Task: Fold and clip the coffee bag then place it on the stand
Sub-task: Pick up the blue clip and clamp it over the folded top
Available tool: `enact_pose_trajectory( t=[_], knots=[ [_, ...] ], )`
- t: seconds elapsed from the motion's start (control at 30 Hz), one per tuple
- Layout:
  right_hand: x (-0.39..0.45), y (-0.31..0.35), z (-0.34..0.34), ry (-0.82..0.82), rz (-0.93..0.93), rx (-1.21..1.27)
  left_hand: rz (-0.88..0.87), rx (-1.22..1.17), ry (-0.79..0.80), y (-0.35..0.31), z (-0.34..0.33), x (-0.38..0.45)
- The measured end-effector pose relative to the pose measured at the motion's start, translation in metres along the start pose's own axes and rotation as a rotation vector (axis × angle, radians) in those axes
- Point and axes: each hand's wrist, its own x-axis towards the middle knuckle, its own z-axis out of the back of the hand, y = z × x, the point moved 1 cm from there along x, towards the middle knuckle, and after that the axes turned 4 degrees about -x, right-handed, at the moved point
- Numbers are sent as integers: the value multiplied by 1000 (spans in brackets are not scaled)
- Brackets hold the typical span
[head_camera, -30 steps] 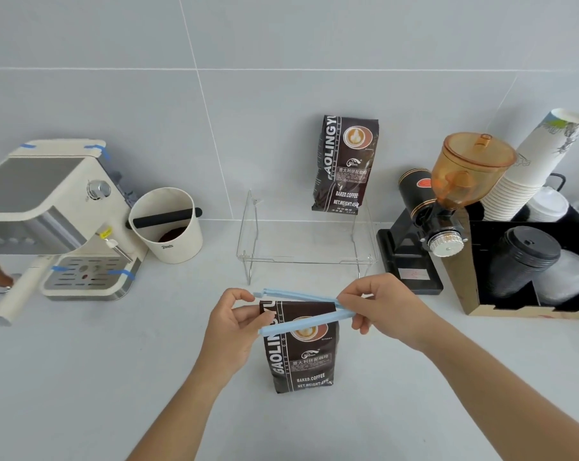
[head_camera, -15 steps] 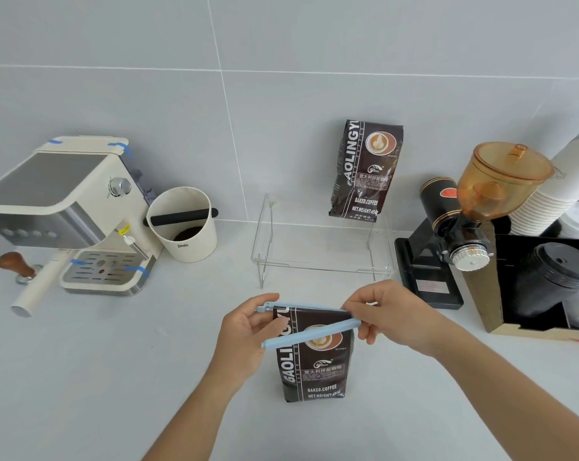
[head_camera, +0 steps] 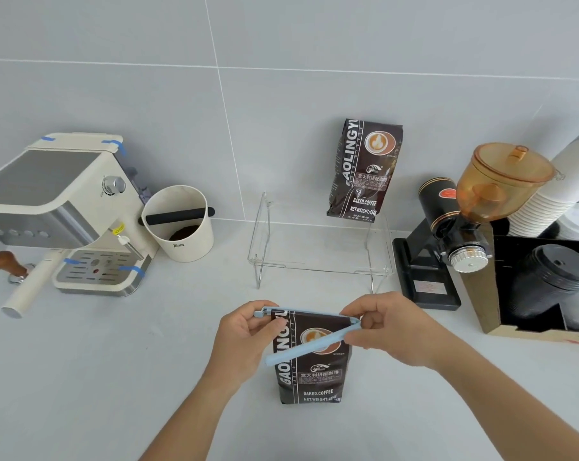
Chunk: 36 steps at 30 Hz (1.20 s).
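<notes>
Nearest, two bare forearms reach in from the bottom edge over a pale grey counter (head_camera: 82, 377). Between the hands a dark brown coffee bag (head_camera: 311, 367) stands upright on the counter, its printed front facing the camera. A light blue clip (head_camera: 306, 347) is hinged open at the bag's top: one arm runs along the folded top edge, while the other arm slants down across the front of the bag toward the left. The left hand (head_camera: 244, 341) holds the bag's upper left corner, fingers curled around the clip's free end there. The right hand (head_camera: 389, 327) pinches the hinged end of the clip at the upper right corner, thumb and fingers pressed together on it.

Just behind the hands stands a clear acrylic stand (head_camera: 321, 247). A second coffee bag (head_camera: 364, 171) of the same design stands on its right rear part, leaning against the tiled wall (head_camera: 281, 94).

To the left sits a cream espresso machine (head_camera: 65, 207) with strips of blue tape on it, a wooden-handled tamper (head_camera: 7, 264) at its left, and beside it a white knock box (head_camera: 181, 224) with a black bar across its rim. To the right is a black coffee grinder (head_camera: 447, 237) with an amber hopper, then a box (head_camera: 544, 287) holding black lids, with a stack of paper cups (head_camera: 554, 191) behind.
</notes>
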Motion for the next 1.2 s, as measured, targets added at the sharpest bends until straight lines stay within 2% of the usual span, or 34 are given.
enact_pose_trajectory(
  t=[0.17,0.57,0.83,0.97,1.2],
  knots=[
    [3,-4,-6,-102,27,-28,-23,73,11,0,4,1],
    [7,0,-12,-243,139,-258,-23,200,228,-14,26,-1],
    [6,1,-16,-298,222,-355,-161,603,267,-29,35,3],
    [3,1,-17,-317,271,-382,-215,823,231,-31,40,2],
    [-3,1,-23,-359,319,-408,-348,917,223,-29,38,-6]
  ],
)
